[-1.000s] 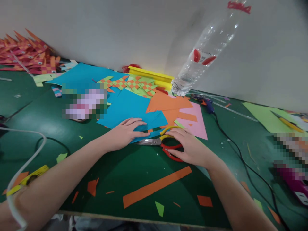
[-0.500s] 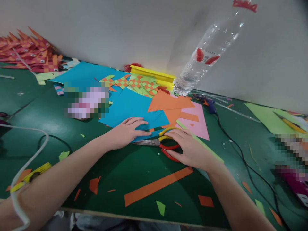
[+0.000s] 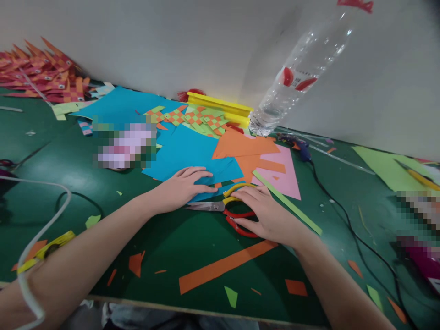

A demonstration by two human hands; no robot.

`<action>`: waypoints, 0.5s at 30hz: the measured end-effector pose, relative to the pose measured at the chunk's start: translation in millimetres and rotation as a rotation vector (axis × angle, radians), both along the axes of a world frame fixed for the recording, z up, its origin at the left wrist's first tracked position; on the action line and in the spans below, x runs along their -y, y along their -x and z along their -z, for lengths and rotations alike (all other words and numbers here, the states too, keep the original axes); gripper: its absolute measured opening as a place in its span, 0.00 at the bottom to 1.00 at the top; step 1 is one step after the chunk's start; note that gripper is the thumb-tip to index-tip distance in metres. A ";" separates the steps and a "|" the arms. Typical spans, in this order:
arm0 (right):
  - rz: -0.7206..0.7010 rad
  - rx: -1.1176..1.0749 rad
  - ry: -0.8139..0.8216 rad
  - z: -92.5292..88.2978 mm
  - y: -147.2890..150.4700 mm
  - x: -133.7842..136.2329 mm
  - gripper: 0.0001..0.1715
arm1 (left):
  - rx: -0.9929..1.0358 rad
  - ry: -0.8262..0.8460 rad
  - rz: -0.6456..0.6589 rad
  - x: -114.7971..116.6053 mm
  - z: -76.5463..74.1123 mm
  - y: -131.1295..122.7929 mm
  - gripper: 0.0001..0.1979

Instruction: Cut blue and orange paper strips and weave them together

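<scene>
Tbl (image 3: 172, 247): L hand (image 3: 189, 184) spread on blue paper (image 3: 192, 151), R hand (image 3: 266, 213) gripping scissors (image 3: 218, 206).

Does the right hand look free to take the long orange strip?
Probably only after letting go: the right hand holds the scissors, though the orange strip lies nearby with nothing seen on it.

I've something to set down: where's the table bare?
The table is bare between the left wrist, scissors and long orange strip; nearly bare between the green strip and black cord. Beyond the left hand it's crowded: blue paper, woven pieces.
</scene>
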State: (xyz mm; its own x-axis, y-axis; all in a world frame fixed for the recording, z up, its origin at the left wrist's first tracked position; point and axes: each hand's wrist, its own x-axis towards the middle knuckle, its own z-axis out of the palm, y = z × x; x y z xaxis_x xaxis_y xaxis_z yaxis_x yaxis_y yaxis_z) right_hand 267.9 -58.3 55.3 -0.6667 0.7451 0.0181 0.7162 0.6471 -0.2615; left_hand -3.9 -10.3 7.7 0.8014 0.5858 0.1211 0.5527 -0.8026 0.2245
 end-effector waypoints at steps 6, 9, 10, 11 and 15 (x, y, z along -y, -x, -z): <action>0.005 -0.002 -0.008 2.8 3.7 1.1 0.23 | 0.008 0.009 0.001 -0.3 -0.2 -0.2 0.21; -0.002 -0.011 -0.015 3.2 7.0 1.8 0.23 | 0.008 0.032 -0.001 -0.8 -2.3 -0.7 0.19; -0.011 -0.009 -0.015 3.2 7.3 1.9 0.23 | 0.007 0.038 -0.002 -0.9 -2.7 -0.7 0.19; -0.022 -0.008 -0.017 3.3 7.2 1.9 0.23 | 0.007 0.041 -0.004 -0.9 -2.8 -0.7 0.19; -0.044 -0.019 -0.023 4.5 4.6 1.7 0.24 | 0.019 0.036 -0.010 -1.1 -0.3 0.0 0.21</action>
State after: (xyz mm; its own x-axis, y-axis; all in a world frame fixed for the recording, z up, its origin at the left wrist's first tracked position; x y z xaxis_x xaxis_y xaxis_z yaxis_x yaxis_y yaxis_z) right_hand 263.4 -60.0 50.7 -0.6984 0.7141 0.0476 0.6818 0.6841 -0.2593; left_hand -3.8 -9.2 8.0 0.7933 0.5979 0.1149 0.5561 -0.7884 0.2631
